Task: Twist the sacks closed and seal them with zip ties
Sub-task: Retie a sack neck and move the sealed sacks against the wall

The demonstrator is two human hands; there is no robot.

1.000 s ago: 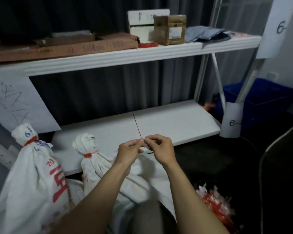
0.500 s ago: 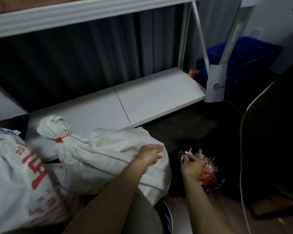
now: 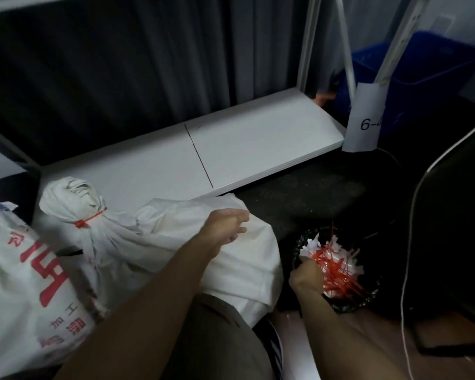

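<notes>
A white sack lies on its side across my lap. Its twisted neck is bound with a red zip tie. My left hand rests on the sack's right end, fingers loosely extended. To the left stands a second white sack with red printed characters. A black bin at lower right holds several red zip ties and white scraps. My right hand reaches into that pile from the bin's left rim; its fingers are hidden among the ties.
A low white shelf board runs behind the sacks in front of a dark curtain. A paper label marked 6 hangs on the rack leg, with a blue crate behind it. A white cable and a dark chair edge are at the right.
My view dropped from the upper shelf to the floor. My hands parted: the left settled on the sack, and the right went down to the bin and sank into the ties.
</notes>
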